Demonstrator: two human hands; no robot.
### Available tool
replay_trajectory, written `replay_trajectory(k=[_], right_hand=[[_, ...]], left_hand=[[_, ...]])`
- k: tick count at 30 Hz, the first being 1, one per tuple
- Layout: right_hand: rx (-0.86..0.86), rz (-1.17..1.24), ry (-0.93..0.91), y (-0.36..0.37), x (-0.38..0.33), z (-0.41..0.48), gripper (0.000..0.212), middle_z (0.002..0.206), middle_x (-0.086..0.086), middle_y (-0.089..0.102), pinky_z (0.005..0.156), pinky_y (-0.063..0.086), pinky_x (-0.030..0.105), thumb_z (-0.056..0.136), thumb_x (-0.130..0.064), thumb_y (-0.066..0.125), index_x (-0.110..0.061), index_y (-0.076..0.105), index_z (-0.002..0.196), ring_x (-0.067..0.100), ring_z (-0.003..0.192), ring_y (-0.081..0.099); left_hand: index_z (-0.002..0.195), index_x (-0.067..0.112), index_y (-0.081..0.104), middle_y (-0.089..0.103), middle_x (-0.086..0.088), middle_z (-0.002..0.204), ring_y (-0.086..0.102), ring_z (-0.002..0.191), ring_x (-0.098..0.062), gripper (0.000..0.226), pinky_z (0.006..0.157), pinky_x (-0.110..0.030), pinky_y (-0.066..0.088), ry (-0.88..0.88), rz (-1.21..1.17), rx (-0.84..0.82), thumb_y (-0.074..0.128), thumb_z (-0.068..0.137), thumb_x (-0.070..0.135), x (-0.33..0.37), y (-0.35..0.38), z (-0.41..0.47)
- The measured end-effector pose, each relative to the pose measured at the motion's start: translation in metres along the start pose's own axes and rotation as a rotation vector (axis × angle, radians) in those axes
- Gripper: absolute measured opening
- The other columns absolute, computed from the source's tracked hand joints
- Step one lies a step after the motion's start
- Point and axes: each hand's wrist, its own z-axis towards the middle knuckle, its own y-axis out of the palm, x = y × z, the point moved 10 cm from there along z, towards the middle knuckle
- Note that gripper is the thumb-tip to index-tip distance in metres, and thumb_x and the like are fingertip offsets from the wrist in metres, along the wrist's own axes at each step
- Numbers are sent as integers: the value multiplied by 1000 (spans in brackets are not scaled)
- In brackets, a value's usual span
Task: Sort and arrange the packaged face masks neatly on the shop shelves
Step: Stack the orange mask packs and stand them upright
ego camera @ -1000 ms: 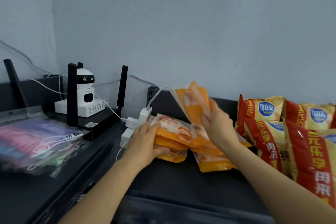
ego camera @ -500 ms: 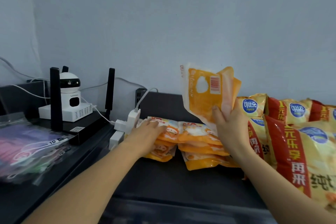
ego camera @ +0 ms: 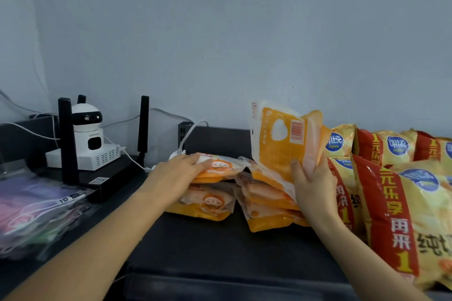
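Two stacks of orange mask packs lie on the dark shelf point(ego camera: 215, 247). My left hand point(ego camera: 178, 170) rests on top of the left stack point(ego camera: 210, 200), its fingers curled over the top pack's near edge. My right hand point(ego camera: 311, 181) grips a few orange mask packs point(ego camera: 281, 144) by their lower end and holds them upright, back side with barcode facing me, above the right stack point(ego camera: 266, 203).
Red and yellow snack bags point(ego camera: 391, 203) crowd the shelf's right side. A white camera on a router with black antennas point(ego camera: 85, 139) and a white plug with cables point(ego camera: 181, 151) stand at the left. Clear bags of coloured masks point(ego camera: 31, 210) lie on the left shelf.
My right hand has lifted the packs from a tilt over the stacks to upright, and they now show their back. The left hand moved from the stack's left side onto its top.
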Motion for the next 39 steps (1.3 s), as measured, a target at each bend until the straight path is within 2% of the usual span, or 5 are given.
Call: replay_trajectory(k=[5, 10, 21, 27, 39], right_hand=[[0, -13, 0, 0, 3, -3, 36, 102, -8, 57, 72, 41, 25, 94, -23, 52, -13, 45, 128, 3, 81, 52], [17, -20, 44, -1, 13, -5, 44, 119, 4, 58, 69, 41, 21, 94, -24, 53, -11, 40, 134, 10, 90, 51], [59, 30, 49, -12, 6, -7, 42, 113, 2, 58, 73, 42, 26, 93, -24, 53, -8, 42, 131, 14, 96, 55], [106, 23, 8, -25, -13, -6, 37, 101, 0, 56, 70, 40, 25, 94, -24, 52, -9, 42, 127, 14, 84, 52], [27, -37, -13, -6, -20, -16, 37, 103, -6, 52, 75, 40, 25, 95, -23, 52, -11, 43, 129, 11, 90, 52]], left_hand=[[145, 42, 21, 41, 0, 145, 43, 129, -23, 69, 102, -38, 40, -86, -212, 189, 53, 93, 11, -16, -13, -16], [104, 5, 62, 60, -8, 73, 60, 75, -28, 30, 66, -35, 44, -385, -582, 497, 41, 99, 26, -59, -29, -33], [136, 29, 47, 61, -5, 121, 62, 103, -27, 57, 82, -44, 54, -107, -401, 606, 60, 87, 4, -21, -42, -51], [147, 40, 18, 2, 2, 159, 4, 145, -15, 54, 116, -33, 11, 19, -254, 60, 36, 102, 17, 1, 32, -31], [145, 45, 14, -1, 9, 158, 4, 143, -20, 71, 116, -44, 15, 60, -280, -141, 57, 89, 43, -15, 55, -23]])
